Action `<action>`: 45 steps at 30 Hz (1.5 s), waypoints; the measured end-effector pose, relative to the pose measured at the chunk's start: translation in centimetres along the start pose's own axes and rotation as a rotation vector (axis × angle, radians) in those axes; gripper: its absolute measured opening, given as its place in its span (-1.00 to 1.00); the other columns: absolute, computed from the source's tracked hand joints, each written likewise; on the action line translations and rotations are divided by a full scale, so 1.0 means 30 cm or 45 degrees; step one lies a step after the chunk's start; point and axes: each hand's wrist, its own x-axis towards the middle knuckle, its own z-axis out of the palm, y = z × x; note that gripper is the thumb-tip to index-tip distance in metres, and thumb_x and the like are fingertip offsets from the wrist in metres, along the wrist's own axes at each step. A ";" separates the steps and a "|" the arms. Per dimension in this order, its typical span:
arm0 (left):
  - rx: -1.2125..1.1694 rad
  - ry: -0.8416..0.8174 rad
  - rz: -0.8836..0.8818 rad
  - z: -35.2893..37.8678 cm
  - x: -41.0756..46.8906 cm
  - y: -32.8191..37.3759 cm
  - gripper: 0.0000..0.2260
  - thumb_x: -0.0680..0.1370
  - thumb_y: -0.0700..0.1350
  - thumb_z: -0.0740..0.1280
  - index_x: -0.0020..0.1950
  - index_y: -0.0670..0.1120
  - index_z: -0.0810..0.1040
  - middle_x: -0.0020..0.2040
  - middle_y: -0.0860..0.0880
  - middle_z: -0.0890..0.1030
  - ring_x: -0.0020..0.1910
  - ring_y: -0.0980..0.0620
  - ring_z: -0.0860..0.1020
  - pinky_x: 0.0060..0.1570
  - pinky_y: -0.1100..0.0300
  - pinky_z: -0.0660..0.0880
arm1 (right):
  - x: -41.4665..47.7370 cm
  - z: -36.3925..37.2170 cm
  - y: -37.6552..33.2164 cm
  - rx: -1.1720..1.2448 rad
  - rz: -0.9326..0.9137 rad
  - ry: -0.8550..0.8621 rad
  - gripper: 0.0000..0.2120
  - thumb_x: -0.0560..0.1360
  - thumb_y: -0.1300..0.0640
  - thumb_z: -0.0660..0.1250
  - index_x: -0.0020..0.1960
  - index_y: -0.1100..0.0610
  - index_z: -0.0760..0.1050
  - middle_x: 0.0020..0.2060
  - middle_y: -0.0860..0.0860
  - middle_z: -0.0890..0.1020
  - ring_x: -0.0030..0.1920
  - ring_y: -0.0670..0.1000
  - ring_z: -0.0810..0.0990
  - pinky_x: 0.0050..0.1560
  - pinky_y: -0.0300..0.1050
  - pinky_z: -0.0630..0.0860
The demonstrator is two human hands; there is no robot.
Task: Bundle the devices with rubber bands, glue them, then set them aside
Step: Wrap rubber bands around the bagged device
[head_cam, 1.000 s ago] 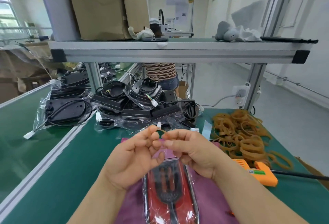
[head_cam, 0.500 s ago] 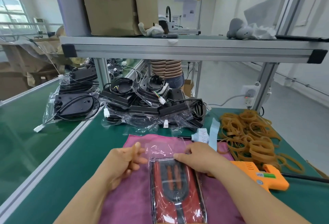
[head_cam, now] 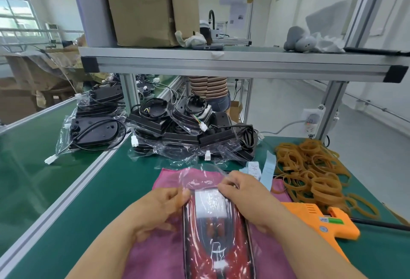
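Head view showed a red and black device (head_cam: pixel 218 234) wrapped in a clear plastic bag (head_cam: pixel 199 178), lying lengthwise on a magenta cloth (head_cam: pixel 155 256) at the near middle of the green bench mat (head_cam: pixel 99 190). A white label showed through the bag at the device's far end. The left hand (head_cam: pixel 155 210) gripped the device's far left edge through the plastic, thumb on top and fingers curled beside it. The right hand (head_cam: pixel 246 199) sat on the far right corner, its fingertips pinching the bag where the loose plastic began. An orange plastic glue gun (head_cam: pixel 321 221) lay on the mat just right of the right wrist, partly over the cloth's edge. A loose heap of tan rubber bands (head_cam: pixel 310 174) spread beyond it, at the far right. A pile of black bagged devices with coiled cables (head_cam: pixel 190 132) filled the far middle of the bench, beneath an aluminium-framed shelf (head_cam: pixel 221 66) that carried a brown cardboard box (head_cam: pixel 144 8).
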 end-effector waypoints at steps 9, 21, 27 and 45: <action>-0.014 0.052 0.415 -0.018 -0.070 0.157 -0.19 0.25 0.22 0.45 0.45 -0.02 0.40 0.29 0.08 0.61 0.29 0.16 0.54 0.31 0.16 0.47 | -0.101 -0.084 -0.121 0.174 -0.384 0.178 -0.92 0.55 0.15 0.33 -0.10 0.15 0.50 -0.28 -0.08 0.51 -0.28 -0.22 0.43 -0.24 -0.42 0.36; 0.403 -0.028 0.456 -0.003 -0.097 0.191 -0.20 0.33 0.10 0.51 0.52 0.09 0.30 0.28 0.26 0.56 0.17 0.32 0.56 0.17 0.34 0.49 | -0.160 -0.084 -0.089 0.217 -0.561 0.162 -0.93 0.55 0.23 0.36 -0.10 0.11 0.51 -0.17 -0.05 0.55 -0.13 -0.02 0.52 -0.08 -0.25 0.44; 0.416 -0.046 0.418 0.002 -0.104 0.185 -0.11 0.18 0.20 0.53 0.49 0.14 0.34 0.26 0.33 0.55 0.19 0.34 0.55 0.23 0.28 0.47 | -0.170 -0.075 -0.098 0.200 -0.501 0.161 -0.86 0.48 0.05 0.36 -0.12 0.13 0.52 -0.15 0.01 0.56 -0.10 -0.07 0.56 -0.07 -0.23 0.47; 0.399 -0.188 0.537 0.029 -0.125 0.205 -0.73 0.32 -0.06 0.52 -0.01 0.11 0.63 -0.20 0.10 0.65 -0.25 0.19 0.55 -0.20 0.37 0.47 | -0.117 -0.123 -0.397 -1.132 -0.963 -0.248 -0.77 0.54 0.19 0.32 0.10 -0.06 0.61 0.01 -0.08 0.37 0.07 -0.05 0.36 0.06 -0.02 0.44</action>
